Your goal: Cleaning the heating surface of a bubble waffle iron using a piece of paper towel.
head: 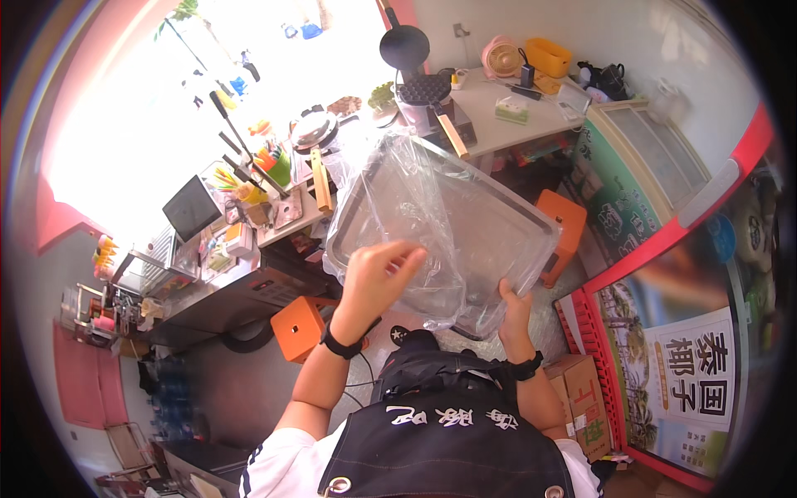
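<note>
A rectangular metal tray [501, 227] is tilted in front of my body, partly wrapped in a clear plastic bag [423, 193]. The film hangs in creases across its middle and spills past the far and near edges. My right hand [517, 316] grips the tray's near right corner through the film, thumb on top. Over the tray's left half is my left hand [383, 271], fingers curled and thumb close to the fingertips. Whether it pinches the film cannot be made out. Both wrists wear black bands.
An egg waffle iron [426, 90] with a wooden handle stands open on the counter [492, 134] beyond the tray. Orange stools [299, 327] stand at left and right [563, 218]. A red-framed glass-door refrigerator [672, 355] and a cardboard box [582, 398] are on the right.
</note>
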Available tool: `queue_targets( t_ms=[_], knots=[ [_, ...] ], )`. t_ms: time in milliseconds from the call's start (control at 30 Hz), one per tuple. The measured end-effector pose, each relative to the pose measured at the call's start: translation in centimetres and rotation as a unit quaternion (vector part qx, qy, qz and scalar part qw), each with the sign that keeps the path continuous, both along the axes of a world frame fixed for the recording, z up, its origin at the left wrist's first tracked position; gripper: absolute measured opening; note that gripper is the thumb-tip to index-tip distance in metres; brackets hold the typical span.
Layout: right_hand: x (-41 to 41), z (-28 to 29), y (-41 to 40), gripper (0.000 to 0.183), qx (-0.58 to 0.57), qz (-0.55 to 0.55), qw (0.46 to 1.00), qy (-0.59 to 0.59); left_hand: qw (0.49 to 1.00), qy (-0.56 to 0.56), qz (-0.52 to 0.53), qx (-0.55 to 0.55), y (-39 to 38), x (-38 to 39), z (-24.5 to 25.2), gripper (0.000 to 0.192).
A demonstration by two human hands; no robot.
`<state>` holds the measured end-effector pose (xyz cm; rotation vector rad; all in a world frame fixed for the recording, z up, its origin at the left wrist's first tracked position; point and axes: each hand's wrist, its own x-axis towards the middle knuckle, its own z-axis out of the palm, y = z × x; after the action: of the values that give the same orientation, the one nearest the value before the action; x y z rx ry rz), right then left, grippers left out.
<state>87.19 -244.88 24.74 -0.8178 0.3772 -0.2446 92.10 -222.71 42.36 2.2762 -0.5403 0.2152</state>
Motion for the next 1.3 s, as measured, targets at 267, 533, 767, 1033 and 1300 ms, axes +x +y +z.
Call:
queue_targets(
  t_ms=[267,533,767,1033,1300],
  knots=[
    [-0.6,1.1,-0.4,0.039,-0.063,0.033,0.997,-0.016,0.947,-0.078,0.181,0.254,-0.7,11.6,5.9,0.037],
    [-0.9,2.2,-1.5,0.022,-0.310,0.031,0.950,-0.032,0.983,0.002,0.109,-0.147,-0.6,14.9,6.2,0.024],
    [1.4,0.0,2.4,0.019,-0.286,-0.079,0.946,-0.129,0.964,-0.180,-0.191,-0.037,-13.1,0.1,-0.9,0.007],
    [1.8,2.8,-1.4,0.024,-0.085,-0.056,0.995,0.000,0.970,-0.230,0.057,0.051,-2.9,-3.4,-7.9,0.052],
    [3.2,3.0,-1.5,0.034,-0.035,-0.080,0.996,0.010,0.933,-0.264,0.243,-0.008,2.2,1.6,-8.4,0.031]
  ],
)
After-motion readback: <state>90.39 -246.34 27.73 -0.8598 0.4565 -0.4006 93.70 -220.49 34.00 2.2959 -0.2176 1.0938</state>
